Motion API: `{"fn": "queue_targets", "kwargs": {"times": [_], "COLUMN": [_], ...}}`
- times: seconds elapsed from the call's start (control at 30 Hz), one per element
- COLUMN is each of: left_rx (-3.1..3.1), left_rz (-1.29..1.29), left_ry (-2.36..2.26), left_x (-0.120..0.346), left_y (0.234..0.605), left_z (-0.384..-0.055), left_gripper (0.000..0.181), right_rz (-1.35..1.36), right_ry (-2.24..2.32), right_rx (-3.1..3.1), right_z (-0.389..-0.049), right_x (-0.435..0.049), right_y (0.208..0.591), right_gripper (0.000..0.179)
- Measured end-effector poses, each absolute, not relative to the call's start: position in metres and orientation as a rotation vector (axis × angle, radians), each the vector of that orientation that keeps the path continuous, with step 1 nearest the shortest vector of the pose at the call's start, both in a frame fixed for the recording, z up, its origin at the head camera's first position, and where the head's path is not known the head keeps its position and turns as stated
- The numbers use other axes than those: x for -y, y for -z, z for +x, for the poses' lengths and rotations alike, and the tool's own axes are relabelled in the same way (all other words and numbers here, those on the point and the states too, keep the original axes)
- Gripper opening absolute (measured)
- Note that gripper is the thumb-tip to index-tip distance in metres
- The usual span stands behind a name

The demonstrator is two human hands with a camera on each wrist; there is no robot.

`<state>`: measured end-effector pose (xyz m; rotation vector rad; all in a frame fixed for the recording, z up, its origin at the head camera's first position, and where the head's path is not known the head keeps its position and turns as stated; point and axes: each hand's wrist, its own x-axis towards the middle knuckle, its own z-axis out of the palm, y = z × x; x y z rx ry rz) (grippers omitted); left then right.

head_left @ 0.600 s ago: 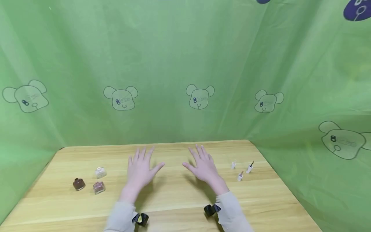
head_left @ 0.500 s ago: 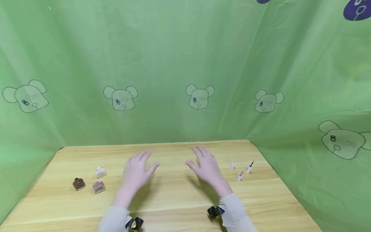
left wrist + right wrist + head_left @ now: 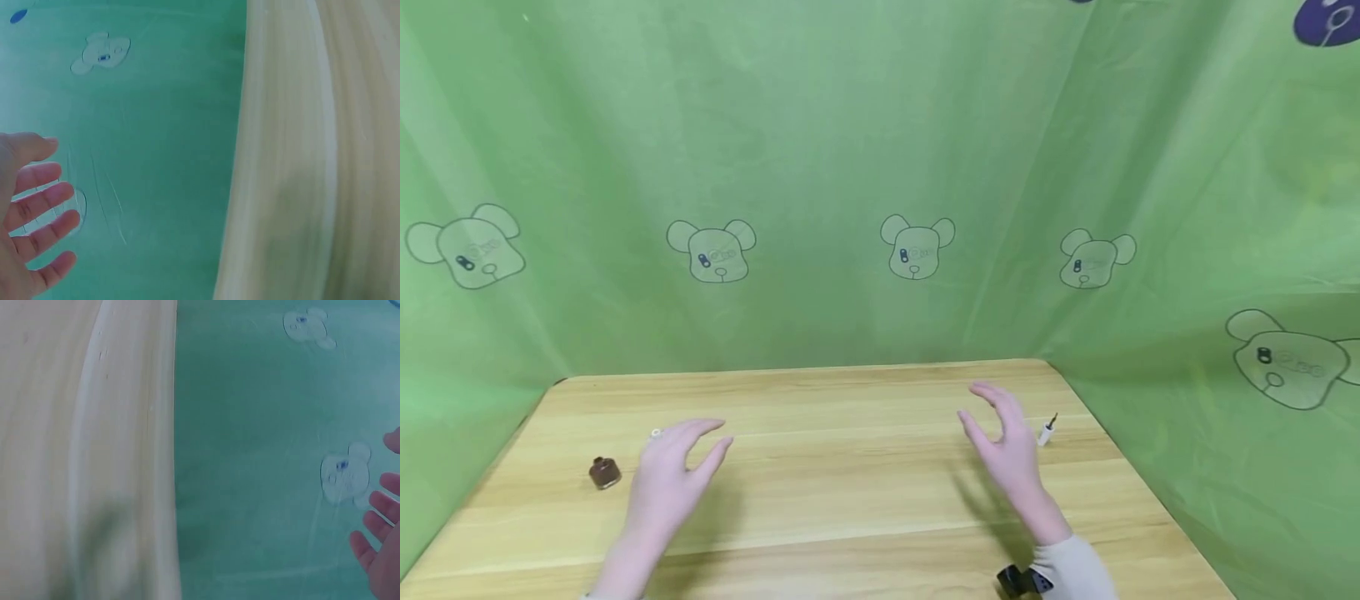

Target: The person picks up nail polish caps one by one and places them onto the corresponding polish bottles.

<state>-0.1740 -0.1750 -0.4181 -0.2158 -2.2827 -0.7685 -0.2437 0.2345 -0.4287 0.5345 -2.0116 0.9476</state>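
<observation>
My left hand hovers above the left part of the table, its fingers loosely bent and nothing in it. Just left of it stands a dark brown nail polish bottle without its cap. The neck of a clear nail polish bottle peeks out behind that hand, which hides the rest. On the right, my right hand is in the air with thumb and fingers apart, holding nothing. Beside it a white nail polish cap stands with its dark brush pointing up. Both wrist views show spread, bare fingers.
The wooden table has a light grain and reaches back to a green curtain with printed bear heads. The curtain also hangs along the left and right sides. A black wrist camera sits at my right sleeve.
Both hands have moved apart: the left one leftward, now covering the pink bottle and most of the clear one, the right one rightward, now covering two white caps. Their fingers have bent slightly.
</observation>
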Motion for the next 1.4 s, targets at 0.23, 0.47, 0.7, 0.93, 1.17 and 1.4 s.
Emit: {"fn": "queue_targets", "kwargs": {"times": [0.23,0.47,0.7,0.93,1.17,1.4], "left_rx": [2.299,2.425,2.484,2.467,2.52,2.534], "left_rz": [-0.104,0.072,0.134,0.108,0.09,0.08], "left_ry": [0.937,1.169,1.437,1.54,1.492,1.56], "left_x": [0.2,0.226,0.245,0.255,0.26,0.26], "left_y": [0.422,0.428,0.433,0.443,0.451,0.455], "left_z": [-0.166,-0.169,-0.173,-0.175,-0.177,-0.178], "left_gripper": [0.028,0.038,0.051,0.056,0.056,0.059], "right_rz": [0.362,0.141,-0.082,-0.192,-0.224,-0.232], "right_ry": [-1.075,-1.303,-1.514,-1.639,-1.627,-1.638], "right_rx": [1.966,2.041,2.108,2.11,2.198,2.382], "right_z": [-0.244,-0.225,-0.238,-0.242,-0.242,-0.241], "right_x": [-0.257,-0.265,-0.295,-0.305,-0.311,-0.318], "right_y": [0.436,0.42,0.448,0.453,0.458,0.462], "right_gripper": [0.044,0.043,0.055,0.06,0.061,0.07]}}
